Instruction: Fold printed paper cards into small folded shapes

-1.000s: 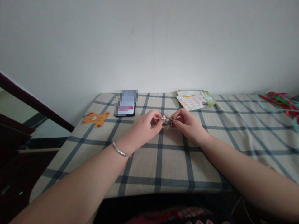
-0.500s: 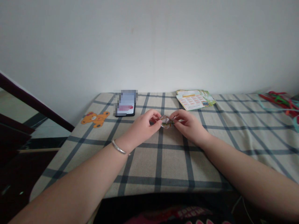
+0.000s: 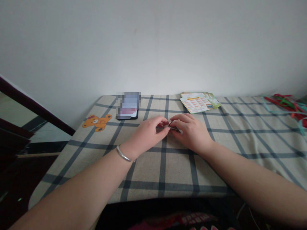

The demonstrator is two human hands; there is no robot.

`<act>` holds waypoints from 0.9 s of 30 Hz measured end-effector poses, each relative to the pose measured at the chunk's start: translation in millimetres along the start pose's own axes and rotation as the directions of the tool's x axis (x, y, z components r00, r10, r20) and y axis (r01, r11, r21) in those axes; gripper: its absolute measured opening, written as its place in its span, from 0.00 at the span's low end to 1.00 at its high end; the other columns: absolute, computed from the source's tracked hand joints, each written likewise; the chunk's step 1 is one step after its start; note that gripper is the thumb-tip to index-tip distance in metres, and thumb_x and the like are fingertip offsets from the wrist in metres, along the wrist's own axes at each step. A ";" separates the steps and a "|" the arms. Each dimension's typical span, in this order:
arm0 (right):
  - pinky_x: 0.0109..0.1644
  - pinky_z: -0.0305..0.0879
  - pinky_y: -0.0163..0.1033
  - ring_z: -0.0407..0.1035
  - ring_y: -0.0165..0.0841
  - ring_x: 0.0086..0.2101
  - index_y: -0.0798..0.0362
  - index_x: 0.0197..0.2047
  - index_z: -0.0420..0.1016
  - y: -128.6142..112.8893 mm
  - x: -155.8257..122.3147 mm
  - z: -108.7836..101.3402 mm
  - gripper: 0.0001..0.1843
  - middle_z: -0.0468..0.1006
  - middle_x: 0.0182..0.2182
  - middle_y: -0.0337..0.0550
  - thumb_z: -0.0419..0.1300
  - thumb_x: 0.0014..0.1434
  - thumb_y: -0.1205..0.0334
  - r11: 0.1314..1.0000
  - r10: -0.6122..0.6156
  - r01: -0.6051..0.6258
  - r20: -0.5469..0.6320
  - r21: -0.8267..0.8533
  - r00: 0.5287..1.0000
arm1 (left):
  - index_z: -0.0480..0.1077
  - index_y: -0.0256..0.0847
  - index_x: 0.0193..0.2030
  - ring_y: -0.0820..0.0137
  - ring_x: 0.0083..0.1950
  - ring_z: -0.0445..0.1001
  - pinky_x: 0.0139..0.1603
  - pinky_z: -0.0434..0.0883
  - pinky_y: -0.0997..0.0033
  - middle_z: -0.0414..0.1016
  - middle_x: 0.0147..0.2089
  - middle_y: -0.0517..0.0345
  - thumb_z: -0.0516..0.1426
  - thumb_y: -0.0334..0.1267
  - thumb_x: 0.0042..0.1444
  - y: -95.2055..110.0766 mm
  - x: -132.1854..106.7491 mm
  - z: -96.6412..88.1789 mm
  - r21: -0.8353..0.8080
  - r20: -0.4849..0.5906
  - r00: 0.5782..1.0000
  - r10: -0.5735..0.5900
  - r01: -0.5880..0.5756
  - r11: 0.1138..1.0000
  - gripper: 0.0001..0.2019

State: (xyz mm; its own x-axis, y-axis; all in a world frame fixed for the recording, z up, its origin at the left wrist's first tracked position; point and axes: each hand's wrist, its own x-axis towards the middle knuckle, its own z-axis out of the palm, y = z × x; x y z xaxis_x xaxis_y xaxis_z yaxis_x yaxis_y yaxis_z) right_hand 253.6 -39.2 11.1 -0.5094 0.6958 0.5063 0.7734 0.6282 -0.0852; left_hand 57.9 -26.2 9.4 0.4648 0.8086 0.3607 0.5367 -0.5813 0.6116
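Over the middle of the checked tablecloth, a small folded piece of printed paper [image 3: 175, 129] is pinched between my two hands. My left hand [image 3: 151, 130], with a silver bangle [image 3: 123, 154] at its wrist, has thumb and fingers closed on the paper's left end. From the other side, my right hand [image 3: 193, 130] grips it with bent fingers and thumb. The fingertips of both hands nearly meet, so most of the paper is hidden and its exact folded shape cannot be made out.
The checked tablecloth [image 3: 141, 177] covers the table, which stands against a wall [image 3: 153, 48]. A phone [image 3: 129, 107] lies back left, beside a bear cutout [image 3: 97, 122]. Printed leaflets [image 3: 198, 103] are stacked at the back. Red and green strips [image 3: 287, 103] lie far right.
My hands have come closer together, the right one shifting left over the paper. The paper, spread open and more visible before, now looks flatter and is mostly covered by fingers.
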 end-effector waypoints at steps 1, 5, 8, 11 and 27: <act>0.47 0.67 0.44 0.69 0.39 0.45 0.52 0.40 0.77 -1.5 0.6 -0.2 0.07 0.78 0.46 0.44 0.59 0.61 0.62 1.000 0.004 -0.004 0.002 -0.007 1.000 | 0.69 0.43 0.43 0.69 0.44 0.74 0.46 0.70 0.67 0.76 0.42 0.60 0.55 0.37 0.60 -0.2 0.3 0.2 0.005 0.002 1.000 -0.004 0.004 1.000 0.05; 0.49 0.67 0.43 0.69 0.39 0.46 0.53 0.38 0.78 -4.2 3.6 -0.5 0.05 0.78 0.46 0.44 0.60 0.59 0.64 1.000 -0.005 0.004 0.016 0.013 1.000 | 0.70 0.43 0.41 0.69 0.42 0.75 0.45 0.70 0.68 0.77 0.41 0.60 0.53 0.37 0.61 -0.2 0.9 1.4 0.037 -0.013 1.000 -0.006 0.007 0.999 0.06; 0.49 0.67 0.43 0.68 0.39 0.46 0.53 0.35 0.78 -3.3 5.4 1.1 0.04 0.78 0.45 0.44 0.61 0.57 0.66 1.000 -0.006 0.005 0.028 0.028 1.000 | 0.71 0.42 0.40 0.69 0.42 0.74 0.44 0.70 0.68 0.77 0.40 0.59 0.52 0.37 0.61 -0.2 0.7 2.2 0.084 -0.005 1.000 -0.003 0.004 0.996 0.07; 0.49 0.67 0.44 0.68 0.39 0.45 0.54 0.35 0.77 -2.1 6.5 3.1 0.03 0.78 0.43 0.44 0.62 0.56 0.67 0.999 0.009 -0.010 0.041 0.032 0.999 | 0.72 0.42 0.40 0.68 0.41 0.74 0.43 0.69 0.68 0.77 0.39 0.59 0.52 0.36 0.61 -0.5 0.8 2.3 0.128 0.001 1.000 -0.003 0.003 0.992 0.07; 0.48 0.63 0.44 0.66 0.40 0.44 0.53 0.38 0.76 -1.7 6.5 2.7 0.07 0.77 0.39 0.45 0.58 0.60 0.62 0.995 -0.007 0.019 0.119 -0.097 0.993 | 0.74 0.41 0.38 0.66 0.41 0.74 0.45 0.69 0.64 0.79 0.38 0.57 0.54 0.31 0.58 -7.2 3.7 3.0 0.251 -0.039 0.999 0.013 -0.003 0.968 0.07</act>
State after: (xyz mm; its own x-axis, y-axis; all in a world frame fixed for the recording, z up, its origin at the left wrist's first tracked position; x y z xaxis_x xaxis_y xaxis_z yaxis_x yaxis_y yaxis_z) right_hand 247.9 -34.8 12.2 -0.5561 0.7277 0.4016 0.7967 0.6044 0.0080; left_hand 57.9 -19.3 4.2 0.4439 0.8039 0.3958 0.6948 -0.5878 0.4145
